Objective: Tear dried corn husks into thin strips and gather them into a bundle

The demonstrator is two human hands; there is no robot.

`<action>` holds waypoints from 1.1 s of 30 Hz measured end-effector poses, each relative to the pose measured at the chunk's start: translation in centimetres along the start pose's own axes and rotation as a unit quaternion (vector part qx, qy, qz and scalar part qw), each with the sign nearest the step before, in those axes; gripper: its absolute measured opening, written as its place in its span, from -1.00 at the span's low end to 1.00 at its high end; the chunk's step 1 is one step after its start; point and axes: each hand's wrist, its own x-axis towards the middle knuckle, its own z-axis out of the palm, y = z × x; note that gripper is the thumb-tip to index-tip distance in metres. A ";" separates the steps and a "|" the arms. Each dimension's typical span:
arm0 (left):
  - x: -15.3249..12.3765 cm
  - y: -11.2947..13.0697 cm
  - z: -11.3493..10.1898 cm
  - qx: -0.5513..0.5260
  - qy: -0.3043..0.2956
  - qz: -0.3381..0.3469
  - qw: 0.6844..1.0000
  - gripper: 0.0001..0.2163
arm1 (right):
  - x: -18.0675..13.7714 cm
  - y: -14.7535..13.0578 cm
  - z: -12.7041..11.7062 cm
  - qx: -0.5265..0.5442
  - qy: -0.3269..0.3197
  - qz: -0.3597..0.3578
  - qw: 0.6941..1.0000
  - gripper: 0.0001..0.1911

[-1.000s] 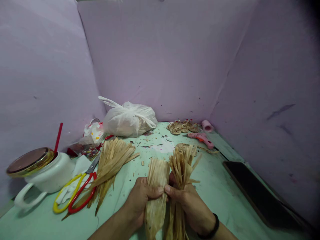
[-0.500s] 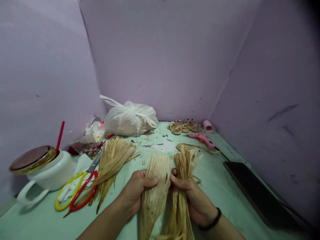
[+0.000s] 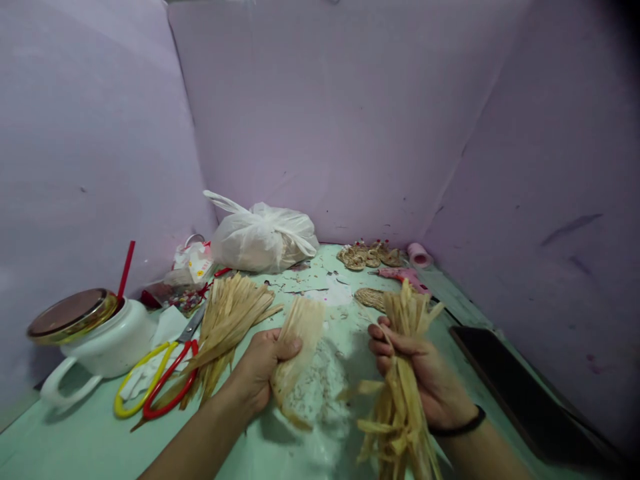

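My left hand (image 3: pixel 265 367) pinches a pale dried corn husk (image 3: pixel 300 347) between thumb and fingers; its lower end curls and is blurred. To the right, my right hand (image 3: pixel 420 363), with a black band at the wrist, is closed around a bundle of dried husk strips (image 3: pixel 403 407). A thin strip also shows at its fingertips. Left of my left hand lies a heap of husk strips (image 3: pixel 233 310). Beside that heap rest scissors (image 3: pixel 173 380) with one yellow and one red handle loop.
A white mug (image 3: pixel 115 343) with a gold-rimmed lid stands at left. Behind are a knotted white plastic bag (image 3: pixel 263 240), woven pieces (image 3: pixel 367 255), a pink glue gun (image 3: pixel 407 277) and a pink roll (image 3: pixel 419 255). A dark phone-like slab (image 3: pixel 525 393) lies right. Purple walls enclose the table.
My hands have moved apart, the right one going rightward with the bundle. The husk in my left hand has become narrower, with a strip apart from it at my right fingertips.
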 end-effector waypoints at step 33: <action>-2.1 -1.8 2.5 0.062 -0.092 0.037 0.993 -0.75 | -0.6 5.3 1.5 -0.360 0.002 -0.057 0.931 -0.74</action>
